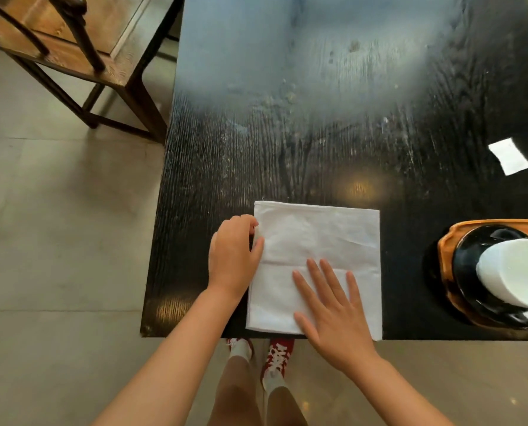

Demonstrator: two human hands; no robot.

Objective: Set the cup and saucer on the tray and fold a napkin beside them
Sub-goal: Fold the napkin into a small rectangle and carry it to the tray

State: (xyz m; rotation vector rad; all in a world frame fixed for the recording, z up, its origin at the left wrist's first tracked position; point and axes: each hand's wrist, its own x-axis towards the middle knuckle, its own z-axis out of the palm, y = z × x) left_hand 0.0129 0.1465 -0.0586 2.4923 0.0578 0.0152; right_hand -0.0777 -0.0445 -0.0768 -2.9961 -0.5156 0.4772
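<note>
A white napkin (318, 238) lies flat on the black table (287, 133) near its front edge, with a crease across its middle. My left hand (235, 253) pinches the napkin's left edge, fingers curled. Fingers straight and spread, my right hand (330, 309) presses flat on the lower part of the napkin. At the right, a white cup (515, 269) sits on a black saucer (468, 272), and both stand on an orange wooden tray (444, 241).
A wooden chair (81, 56) stands on the tiled floor beyond the table's left edge. A small white paper slip (508, 156) lies on the table at the far right. The table's front edge runs just below the napkin.
</note>
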